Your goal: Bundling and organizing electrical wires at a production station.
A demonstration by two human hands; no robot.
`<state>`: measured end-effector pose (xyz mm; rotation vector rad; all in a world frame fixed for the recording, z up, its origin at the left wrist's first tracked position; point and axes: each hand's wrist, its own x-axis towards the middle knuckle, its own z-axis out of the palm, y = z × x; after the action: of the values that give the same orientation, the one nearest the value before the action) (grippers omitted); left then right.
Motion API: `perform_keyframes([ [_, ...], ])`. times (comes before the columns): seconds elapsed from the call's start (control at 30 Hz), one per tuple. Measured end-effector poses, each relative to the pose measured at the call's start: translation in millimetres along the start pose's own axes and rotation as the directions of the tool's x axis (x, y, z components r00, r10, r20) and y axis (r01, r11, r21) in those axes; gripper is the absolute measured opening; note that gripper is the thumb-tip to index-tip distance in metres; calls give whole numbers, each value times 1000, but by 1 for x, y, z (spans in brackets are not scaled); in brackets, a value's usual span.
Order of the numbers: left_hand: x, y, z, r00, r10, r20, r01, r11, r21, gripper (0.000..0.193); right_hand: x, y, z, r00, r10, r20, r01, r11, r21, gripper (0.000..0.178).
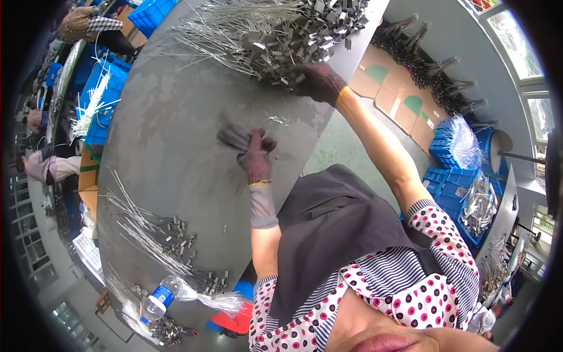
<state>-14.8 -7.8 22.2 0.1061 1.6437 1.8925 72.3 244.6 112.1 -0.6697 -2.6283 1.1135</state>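
Observation:
My left hand [256, 157], in a dark reddish knit glove with a yellow cuff, is closed around a small bunch of dark grey strips [233, 137], blurred by motion, just above the grey table. Farther off, my right hand [322, 82], gloved the same way, touches the near edge of a big heap of thin silvery wires with dark rectangular end blocks [305, 38]. Its fingertips blend into the dark blocks, so their grip is hidden. Between the hands lie a few small pale scraps [278, 119] on the tabletop.
Smaller wire bundles [152, 237] lie at the table's near left, beside a water bottle [157, 302]. Blue crates [108, 88] stand past the left edge. To the right are flattened cardboard [399, 97], more wire bundles and blue crates [451, 190]. Other people work at far left.

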Motion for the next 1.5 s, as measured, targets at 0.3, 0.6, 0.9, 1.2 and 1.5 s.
perform_keyframes([
  [0.3,6,-27,135,903,-267,337,373,876,-305,27,-205,33,-19,850,525,30,-374,563,737,23],
  [0.6,-7,-18,154,902,-288,321,420,757,-501,17,-433,105,12,604,772,200,-732,436,524,21],
  [0.9,-10,0,126,971,-198,135,239,774,-586,21,-524,161,40,447,894,37,-787,373,492,31],
  [1.2,-34,-29,76,961,-146,236,249,828,-502,21,-428,149,7,572,819,44,-796,542,269,39],
  [1.5,-67,-22,62,937,-186,295,286,894,-344,24,-298,99,35,627,699,344,-773,503,387,45],
])
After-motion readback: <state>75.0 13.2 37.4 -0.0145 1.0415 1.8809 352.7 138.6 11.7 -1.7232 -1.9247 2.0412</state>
